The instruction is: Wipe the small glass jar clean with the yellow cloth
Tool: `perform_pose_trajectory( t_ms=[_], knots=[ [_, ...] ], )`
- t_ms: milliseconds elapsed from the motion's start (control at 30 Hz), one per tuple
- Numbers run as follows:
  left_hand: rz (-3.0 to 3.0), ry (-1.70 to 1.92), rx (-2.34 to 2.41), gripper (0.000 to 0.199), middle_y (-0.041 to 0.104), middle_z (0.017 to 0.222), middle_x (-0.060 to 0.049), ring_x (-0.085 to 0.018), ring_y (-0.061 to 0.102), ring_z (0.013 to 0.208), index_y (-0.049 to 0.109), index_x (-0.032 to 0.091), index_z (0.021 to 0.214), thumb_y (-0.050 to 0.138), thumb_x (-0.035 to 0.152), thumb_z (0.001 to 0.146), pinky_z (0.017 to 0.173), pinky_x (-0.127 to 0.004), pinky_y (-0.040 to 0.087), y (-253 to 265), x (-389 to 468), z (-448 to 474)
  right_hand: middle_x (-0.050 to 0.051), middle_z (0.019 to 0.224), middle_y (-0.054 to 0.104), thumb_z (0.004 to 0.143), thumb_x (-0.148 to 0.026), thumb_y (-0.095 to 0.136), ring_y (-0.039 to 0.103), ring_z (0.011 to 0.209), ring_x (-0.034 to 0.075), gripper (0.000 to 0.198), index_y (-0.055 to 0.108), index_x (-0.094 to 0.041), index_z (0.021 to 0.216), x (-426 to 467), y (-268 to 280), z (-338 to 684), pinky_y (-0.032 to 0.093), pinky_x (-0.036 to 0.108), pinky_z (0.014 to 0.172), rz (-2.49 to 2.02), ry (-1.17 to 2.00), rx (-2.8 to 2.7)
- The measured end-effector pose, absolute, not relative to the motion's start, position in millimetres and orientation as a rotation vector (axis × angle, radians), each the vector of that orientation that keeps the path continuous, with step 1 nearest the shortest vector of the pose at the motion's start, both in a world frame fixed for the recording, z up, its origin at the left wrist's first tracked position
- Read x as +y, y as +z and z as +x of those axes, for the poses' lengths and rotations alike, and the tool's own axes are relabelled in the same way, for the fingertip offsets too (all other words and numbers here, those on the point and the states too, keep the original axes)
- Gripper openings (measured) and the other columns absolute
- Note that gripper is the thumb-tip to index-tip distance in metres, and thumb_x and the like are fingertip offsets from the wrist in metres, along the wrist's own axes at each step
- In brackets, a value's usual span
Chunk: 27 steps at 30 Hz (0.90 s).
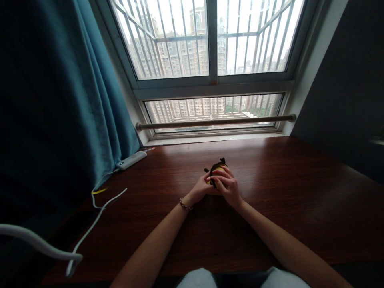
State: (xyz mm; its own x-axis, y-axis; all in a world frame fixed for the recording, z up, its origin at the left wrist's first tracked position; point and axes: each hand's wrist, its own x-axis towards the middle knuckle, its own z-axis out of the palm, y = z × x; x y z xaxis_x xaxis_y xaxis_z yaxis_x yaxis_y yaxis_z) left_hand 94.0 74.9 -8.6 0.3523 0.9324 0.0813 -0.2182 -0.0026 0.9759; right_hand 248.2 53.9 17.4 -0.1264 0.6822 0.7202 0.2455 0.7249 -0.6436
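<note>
Both hands are wrapped around a small yellow object with black trim (222, 163), held low over the middle of the desk. Dark pointed bits stick out at its top and left side; its exact kind is hard to make out, as the fingers cover much of it. My left hand (199, 189), with a beaded bracelet at the wrist, closes on its left side. From the right, my right hand (231, 189) lies over its front, fingers bent across it. The two hands meet at the fingertips.
The dark red wooden desk (282, 180) reaches back to the barred window (212, 48). At the left stand a blue curtain (99, 100), a white power strip (132, 160) and a loose white cable (99, 218). A horizontal rail (216, 122) crosses the window's lower part.
</note>
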Motion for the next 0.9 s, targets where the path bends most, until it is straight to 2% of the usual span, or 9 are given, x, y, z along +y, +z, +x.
perform_pose_trajectory(
  t_ms=[167,300,500,633,767,833,900],
  knots=[
    [1.303,1.031,0.751,0.082,0.068,0.112,-0.009,-0.023,0.065,0.1,0.06,0.016,0.126,0.09,0.014,0.05,0.085,-0.031,0.052,-9,76,95,0.008,0.108,0.073,0.088,-0.032,0.06,0.06,0.109,0.027,0.022,0.08,-0.024,0.092,64,13,248,0.043,0.043,0.102,-0.834,0.512,-1.594],
    [1.27,0.984,0.724,0.101,0.063,0.125,-0.01,-0.028,0.062,0.111,0.051,0.023,0.136,0.092,0.011,0.044,0.09,-0.038,0.052,-13,79,94,0.009,0.1,0.075,0.084,-0.041,0.06,0.066,0.099,0.027,0.028,0.079,-0.021,0.085,76,9,250,0.049,0.041,0.094,-0.898,0.78,-1.337],
    [1.177,1.005,0.715,0.101,0.06,0.128,-0.014,-0.031,0.06,0.116,0.046,0.021,0.134,0.092,0.008,0.044,0.095,-0.045,0.051,-16,80,93,0.005,0.085,0.076,0.071,-0.048,0.067,0.069,0.081,0.024,0.033,0.078,-0.019,0.082,83,7,252,0.053,0.035,0.077,-0.87,1.201,-0.998],
    [1.069,1.023,0.666,0.109,0.058,0.132,-0.015,-0.03,0.063,0.111,0.035,0.025,0.142,0.091,0.01,0.05,0.089,-0.045,0.055,-10,74,93,0.004,0.086,0.077,0.066,-0.048,0.071,0.069,0.08,0.023,0.037,0.078,-0.018,0.086,87,0,252,0.053,0.034,0.078,-0.863,1.271,-0.847],
    [0.985,1.049,0.63,0.119,0.057,0.134,-0.011,-0.026,0.067,0.102,0.011,0.039,0.153,0.087,0.022,0.063,0.082,-0.042,0.059,-4,70,93,0.005,0.093,0.077,0.064,-0.048,0.073,0.069,0.085,0.024,0.039,0.078,-0.018,0.09,90,-7,252,0.053,0.036,0.082,-0.877,1.283,-0.849],
    [0.966,1.058,0.637,0.113,0.061,0.126,-0.01,-0.02,0.071,0.085,0.014,0.038,0.154,0.086,0.031,0.067,0.076,-0.036,0.059,-4,71,92,0.005,0.094,0.077,0.066,-0.049,0.071,0.069,0.087,0.025,0.04,0.078,-0.018,0.091,90,-9,253,0.053,0.037,0.081,-0.896,1.273,-0.87],
    [0.939,1.068,0.668,0.1,0.067,0.114,-0.01,-0.016,0.069,0.068,0.028,0.03,0.151,0.084,0.042,0.068,0.067,-0.032,0.058,-7,74,91,0.005,0.09,0.077,0.067,-0.049,0.07,0.069,0.084,0.025,0.039,0.077,-0.017,0.088,89,-10,254,0.053,0.035,0.078,-0.928,1.247,-0.899]
  ],
)
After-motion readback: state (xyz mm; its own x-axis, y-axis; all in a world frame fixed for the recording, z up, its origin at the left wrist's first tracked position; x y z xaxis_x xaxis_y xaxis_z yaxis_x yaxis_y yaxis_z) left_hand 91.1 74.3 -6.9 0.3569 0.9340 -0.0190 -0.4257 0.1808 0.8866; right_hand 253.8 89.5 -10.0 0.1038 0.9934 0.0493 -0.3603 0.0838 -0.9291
